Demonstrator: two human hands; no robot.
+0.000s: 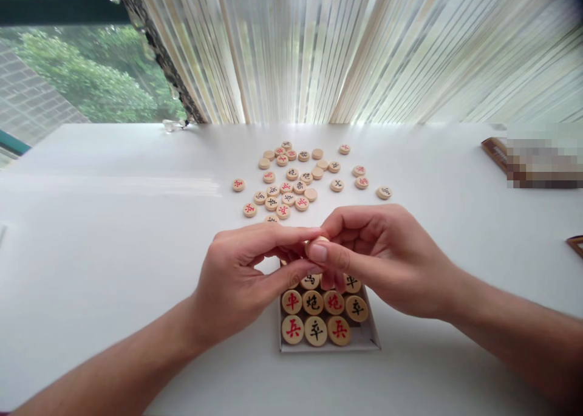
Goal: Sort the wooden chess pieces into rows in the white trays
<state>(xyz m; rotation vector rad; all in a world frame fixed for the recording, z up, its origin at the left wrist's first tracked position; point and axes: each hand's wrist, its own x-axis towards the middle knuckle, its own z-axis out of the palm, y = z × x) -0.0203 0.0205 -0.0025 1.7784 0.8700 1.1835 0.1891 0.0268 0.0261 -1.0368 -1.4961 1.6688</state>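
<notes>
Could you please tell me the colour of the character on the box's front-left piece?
The character is red; the head view shows it.

From where I stand, both hands are bare, the left hand and the right hand alike slim-fingered, with creases across the thumb joints. The right thumbnail looks plain, short and rounded. The left forearm and right forearm are bare too, narrow at the wrists and gently thicker further up, with smooth outlines.
</notes>
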